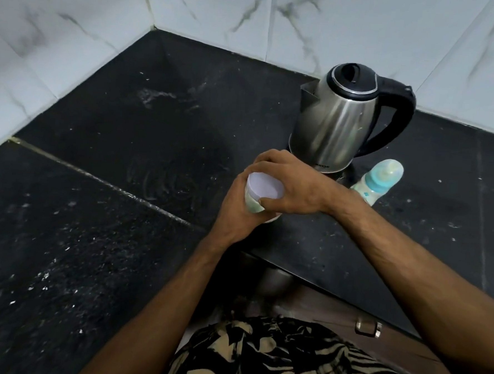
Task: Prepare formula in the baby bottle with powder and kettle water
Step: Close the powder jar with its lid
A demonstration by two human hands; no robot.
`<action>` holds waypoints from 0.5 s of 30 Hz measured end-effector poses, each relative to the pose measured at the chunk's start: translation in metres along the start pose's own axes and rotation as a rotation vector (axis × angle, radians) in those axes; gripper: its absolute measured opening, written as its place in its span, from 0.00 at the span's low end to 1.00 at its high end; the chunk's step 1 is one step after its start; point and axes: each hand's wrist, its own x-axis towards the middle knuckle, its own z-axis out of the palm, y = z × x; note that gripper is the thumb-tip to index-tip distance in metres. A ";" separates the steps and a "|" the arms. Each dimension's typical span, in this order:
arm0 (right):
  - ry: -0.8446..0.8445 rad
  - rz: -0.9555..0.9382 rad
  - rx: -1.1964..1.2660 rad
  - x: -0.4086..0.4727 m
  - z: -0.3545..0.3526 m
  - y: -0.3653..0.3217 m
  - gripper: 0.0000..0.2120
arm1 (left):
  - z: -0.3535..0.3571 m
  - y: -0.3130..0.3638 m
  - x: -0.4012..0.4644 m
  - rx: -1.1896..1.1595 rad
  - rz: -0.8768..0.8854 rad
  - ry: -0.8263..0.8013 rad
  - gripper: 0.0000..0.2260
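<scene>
The left hand wraps around the body of a small powder container from below, and the right hand covers its pale lid from above, with fingers curled over the far edge and the thumb pressed on the near edge. So both grips are closed on the container, one on the body and one on the lid. The step in hand seems to be opening the lid to reach the powder. To do it well, the lower hand should keep the body upright and not move, while only the upper hand turns or lifts the lid, slowly, so that no powder jumps out. Just behind the grip stands the steel kettle with its lid closed and its handle turned to the right. To the right of the grip, partly hidden behind the right wrist, stands the baby bottle with its teal collar and cap still on. All rest on the dark counter, where I see pale specks already.
</scene>
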 end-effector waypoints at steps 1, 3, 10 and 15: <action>0.004 0.003 -0.009 0.000 -0.001 0.000 0.30 | -0.001 -0.002 -0.001 -0.001 0.012 0.002 0.37; 0.021 0.022 -0.043 -0.001 -0.002 -0.001 0.30 | -0.001 -0.002 -0.002 0.009 0.015 -0.007 0.38; -0.016 0.077 -0.167 -0.006 -0.010 -0.001 0.40 | -0.002 -0.019 0.001 0.030 0.048 -0.005 0.36; 0.009 0.049 -0.167 -0.005 -0.012 -0.002 0.39 | 0.001 -0.020 0.002 -0.016 0.054 0.001 0.35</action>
